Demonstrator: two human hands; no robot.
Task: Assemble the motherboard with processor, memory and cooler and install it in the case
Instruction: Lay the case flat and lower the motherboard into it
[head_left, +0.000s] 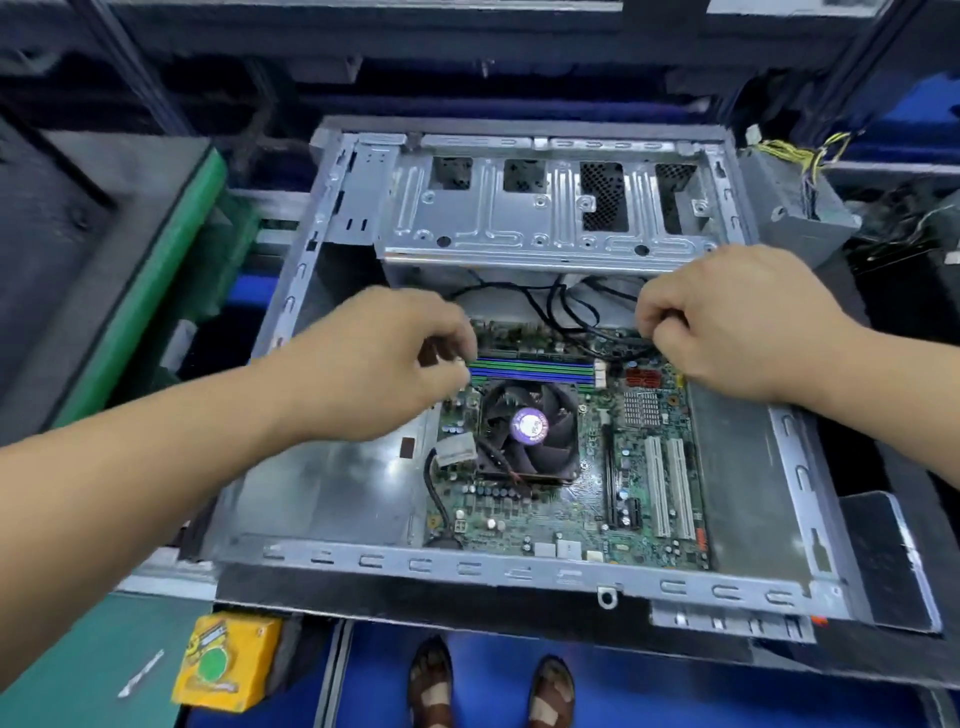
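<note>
The motherboard (566, 499) lies inside your open case (519, 571), its cooler (527, 431) fan facing up. Just beyond, your left hand (374, 364) pinches the memory slots' (535, 370) left end, while your right hand (727, 322) curls round black cables (571, 317) at the board's far edge.

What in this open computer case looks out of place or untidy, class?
Loose black cables trail across the top edge of the motherboard, near the right hand. Otherwise the cooler fan sits square, and nothing looks damaged.

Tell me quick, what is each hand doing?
Left hand: fingers curled, pinching something small I cannot make out.
Right hand: fingers curled, gripping a black cable.
</note>
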